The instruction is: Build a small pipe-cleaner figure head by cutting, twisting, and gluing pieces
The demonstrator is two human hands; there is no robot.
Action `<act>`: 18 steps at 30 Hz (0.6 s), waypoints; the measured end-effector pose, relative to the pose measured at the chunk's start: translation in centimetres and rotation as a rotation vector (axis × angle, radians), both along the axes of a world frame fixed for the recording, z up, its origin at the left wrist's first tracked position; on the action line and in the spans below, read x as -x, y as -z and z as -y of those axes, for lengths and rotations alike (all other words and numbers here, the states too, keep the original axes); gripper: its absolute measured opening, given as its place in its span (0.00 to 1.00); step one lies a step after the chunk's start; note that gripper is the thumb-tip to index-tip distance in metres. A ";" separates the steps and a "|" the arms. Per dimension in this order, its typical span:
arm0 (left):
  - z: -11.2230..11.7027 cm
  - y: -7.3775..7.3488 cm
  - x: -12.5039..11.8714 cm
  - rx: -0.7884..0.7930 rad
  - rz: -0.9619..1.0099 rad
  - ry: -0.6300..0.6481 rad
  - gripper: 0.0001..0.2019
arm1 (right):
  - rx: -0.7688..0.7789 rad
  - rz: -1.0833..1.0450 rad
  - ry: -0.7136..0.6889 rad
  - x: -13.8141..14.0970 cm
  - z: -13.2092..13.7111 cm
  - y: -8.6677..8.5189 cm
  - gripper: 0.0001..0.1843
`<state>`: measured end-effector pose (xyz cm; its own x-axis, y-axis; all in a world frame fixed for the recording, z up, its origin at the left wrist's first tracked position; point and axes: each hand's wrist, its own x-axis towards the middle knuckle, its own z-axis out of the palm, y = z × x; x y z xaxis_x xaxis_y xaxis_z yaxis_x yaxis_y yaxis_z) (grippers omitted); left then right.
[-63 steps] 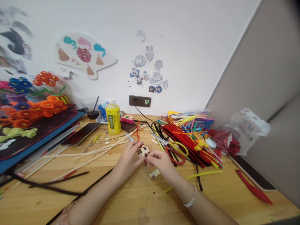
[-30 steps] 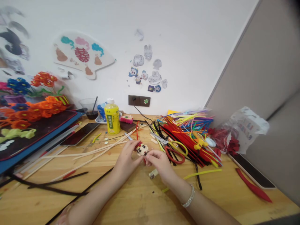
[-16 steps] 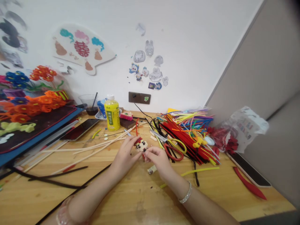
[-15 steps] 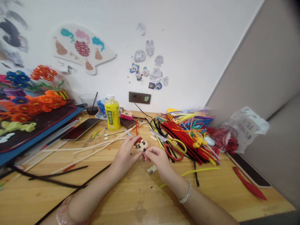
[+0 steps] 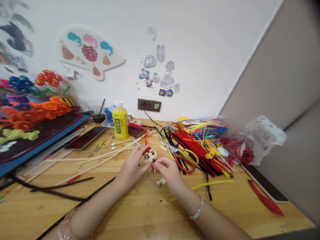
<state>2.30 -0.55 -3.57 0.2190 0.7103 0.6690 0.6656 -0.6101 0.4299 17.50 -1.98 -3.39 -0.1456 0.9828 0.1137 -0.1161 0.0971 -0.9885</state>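
Note:
A small doll figure (image 5: 150,155) with a cream face, dark eyes and a red top is held up over the middle of the table. My left hand (image 5: 136,164) is closed round its left side, thumb near the chin. From the right, my right hand (image 5: 165,168) pinches at a small dark spot just below the face; the fingertips hide most of the lower body. A red pipe cleaner (image 5: 146,135) shows just above the head. Below my right hand lies a lighter (image 5: 161,182), partly covered.
Scissors (image 5: 185,158) lie on a heap of pipe cleaners (image 5: 197,146) to the right. A yellow bottle (image 5: 120,121) and a phone (image 5: 86,138) stand and lie at back left. Wooden sticks (image 5: 100,156) cross the table. Another phone (image 5: 266,183) rests beside a red strip (image 5: 265,197).
The view has shifted very slightly. Both hands keep nearly the same hold on the doll, with only a small movement of the right fingers at its front.

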 end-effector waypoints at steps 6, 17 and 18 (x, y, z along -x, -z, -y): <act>-2.1 1.2 1.9 0.138 -0.217 -0.135 0.14 | 0.061 0.065 -0.031 -0.2 -0.1 0.2 0.09; 0.5 -1.4 -0.2 0.190 -0.058 0.150 0.10 | -0.152 0.242 0.034 -0.1 -0.4 0.7 0.10; 0.7 -1.4 -0.3 0.194 -0.051 0.160 0.10 | -0.153 0.250 0.038 -0.1 -0.5 0.7 0.10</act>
<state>2.62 -1.21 -2.21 0.3689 0.7779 0.5088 0.5911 -0.6188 0.5175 17.62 -1.48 -4.04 -0.1515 0.9623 0.2260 0.1354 0.2467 -0.9596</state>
